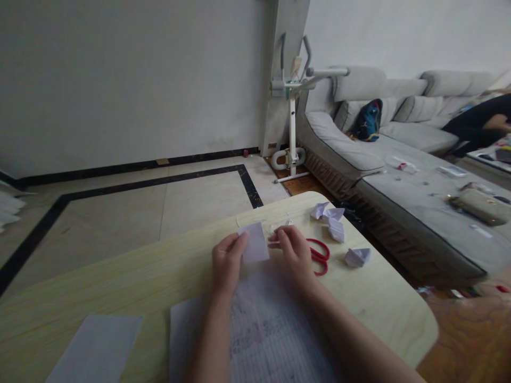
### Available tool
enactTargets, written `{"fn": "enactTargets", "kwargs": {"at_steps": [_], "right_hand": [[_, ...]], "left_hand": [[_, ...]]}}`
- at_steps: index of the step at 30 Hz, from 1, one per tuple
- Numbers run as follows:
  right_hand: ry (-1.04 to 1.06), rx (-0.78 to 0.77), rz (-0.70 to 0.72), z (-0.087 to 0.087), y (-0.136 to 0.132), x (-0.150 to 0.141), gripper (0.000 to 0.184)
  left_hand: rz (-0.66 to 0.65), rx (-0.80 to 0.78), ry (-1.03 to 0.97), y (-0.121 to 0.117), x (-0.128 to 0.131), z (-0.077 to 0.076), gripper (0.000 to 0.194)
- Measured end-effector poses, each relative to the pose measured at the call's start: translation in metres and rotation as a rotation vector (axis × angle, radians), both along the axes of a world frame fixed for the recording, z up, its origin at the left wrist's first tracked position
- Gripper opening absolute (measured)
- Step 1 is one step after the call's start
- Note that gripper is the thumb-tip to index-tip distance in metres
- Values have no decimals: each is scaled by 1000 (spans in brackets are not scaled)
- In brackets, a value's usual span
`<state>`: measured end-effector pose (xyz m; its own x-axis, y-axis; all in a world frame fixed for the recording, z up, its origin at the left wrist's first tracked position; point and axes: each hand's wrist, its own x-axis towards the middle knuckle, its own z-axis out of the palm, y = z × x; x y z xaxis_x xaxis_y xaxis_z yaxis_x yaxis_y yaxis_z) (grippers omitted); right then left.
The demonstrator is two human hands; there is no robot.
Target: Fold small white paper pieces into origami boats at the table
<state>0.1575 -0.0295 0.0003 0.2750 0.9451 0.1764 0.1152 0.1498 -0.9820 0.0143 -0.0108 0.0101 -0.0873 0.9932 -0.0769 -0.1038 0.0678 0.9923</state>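
A small white piece of paper is pinched between the thumb and fingers of my left hand, held upright above the table. My right hand is at the paper's right edge, its fingers loosely bent and apart, with nothing visible between them. Just right of that hand lie scissors with red handles; their blades are hidden. Under my forearms rests a lined sheet with writing. Several folded paper pieces sit at the right, among them a lined one.
The pale wooden table has a rounded right corner. A blank white sheet lies at its left front. Thin paper scraps are behind my hands. Beyond stand an exercise machine and a grey sofa; another person is far right.
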Motion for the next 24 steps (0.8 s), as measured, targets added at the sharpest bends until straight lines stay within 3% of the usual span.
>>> {"fn": "enactTargets", "kwargs": {"at_steps": [3, 10, 16, 20, 24], "right_hand": [[11, 66, -15, 0, 2, 1, 15], [-83, 11, 138, -3, 0, 5, 28], [-232, 169, 89, 0, 1, 5, 38], [-359, 285, 92, 5, 1, 3, 28], [-412, 303, 137, 5, -1, 1, 19]], "left_hand": [[-3, -6, 3, 0, 1, 1, 28], [-19, 8, 34, 0, 2, 0, 28], [-11, -5, 65, 0, 2, 0, 24], [41, -32, -3, 2, 2, -2, 23], [16, -90, -76, 1, 2, -3, 24]]}}
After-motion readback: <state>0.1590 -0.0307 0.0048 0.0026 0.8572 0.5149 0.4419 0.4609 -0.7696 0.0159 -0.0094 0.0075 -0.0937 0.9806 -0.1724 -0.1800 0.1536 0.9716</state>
